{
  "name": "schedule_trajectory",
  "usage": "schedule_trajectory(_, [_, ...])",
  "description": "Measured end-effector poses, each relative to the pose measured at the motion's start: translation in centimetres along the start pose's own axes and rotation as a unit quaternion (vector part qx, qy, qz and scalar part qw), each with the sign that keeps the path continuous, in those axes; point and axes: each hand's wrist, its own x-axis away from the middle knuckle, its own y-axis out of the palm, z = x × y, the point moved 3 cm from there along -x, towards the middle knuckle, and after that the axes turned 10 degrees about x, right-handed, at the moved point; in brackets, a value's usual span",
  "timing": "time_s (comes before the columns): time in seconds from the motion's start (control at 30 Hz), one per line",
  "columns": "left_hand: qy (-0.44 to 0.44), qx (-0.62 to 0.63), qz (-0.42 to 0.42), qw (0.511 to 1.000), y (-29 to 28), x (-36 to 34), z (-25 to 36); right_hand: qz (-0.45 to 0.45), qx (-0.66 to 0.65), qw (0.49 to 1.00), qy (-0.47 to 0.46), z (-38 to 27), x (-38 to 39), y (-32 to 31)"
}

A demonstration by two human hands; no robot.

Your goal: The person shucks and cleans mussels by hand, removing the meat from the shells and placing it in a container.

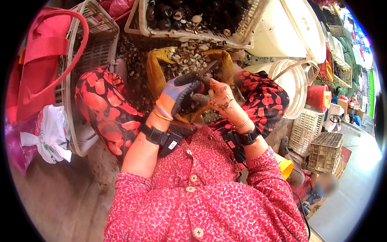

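Just forward of my gloved left hand [177, 93] and right hand [222, 96], a blade [208, 67] projects from between them. Both hands curl inward; which one holds the blade, and how tightly closed, I cannot tell. Long axis: diagonal, free end forward-right; hands hide the near end. Yellow fabric [154, 71] flanks them; shells [187, 55] and a crate [253, 22] lie ahead.

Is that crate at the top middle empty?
Not empty: the pale crate holds many dark round pieces, with a few whitish ones among them.
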Motion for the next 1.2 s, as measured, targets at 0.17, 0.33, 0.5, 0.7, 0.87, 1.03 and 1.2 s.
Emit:
schedule_trajectory(0.17, [0.079, -0.044, 0.030, 0.995, -0.9, -0.7, -0.8, 0.007, 0.088, 0.994, -0.070, -1.5, 1.8, 0.4])
schedule_trajectory(0.33, [0.279, -0.284, -0.012, 0.917, -0.7, -1.0, -0.3, 0.056, 0.201, 0.968, -0.142, -3.0, 3.0, -2.3])
schedule_trajectory(0.5, [0.183, -0.186, 0.069, 0.963, -1.8, -1.7, 0.1, 0.090, 0.207, 0.971, -0.084, -4.6, 4.4, -2.1])
schedule_trajectory(0.7, [0.305, -0.374, -0.003, 0.876, -0.8, -1.5, 0.2, 0.070, 0.313, 0.937, -0.139, -4.4, 4.0, -2.1])
schedule_trajectory(0.87, [0.444, -0.535, -0.088, 0.713, 3.0, 1.0, 1.0, 0.040, 0.221, 0.967, -0.125, -4.8, 4.1, -1.4])
schedule_trajectory(1.03, [0.371, -0.400, -0.003, 0.838, -0.7, -0.9, 1.0, 0.037, 0.221, 0.966, -0.126, -5.0, 4.9, -1.2])
schedule_trajectory(1.2, [0.396, -0.530, 0.032, 0.749, 0.9, 0.3, 0.6, 0.054, 0.307, 0.943, -0.113, -6.4, 5.3, -0.7])
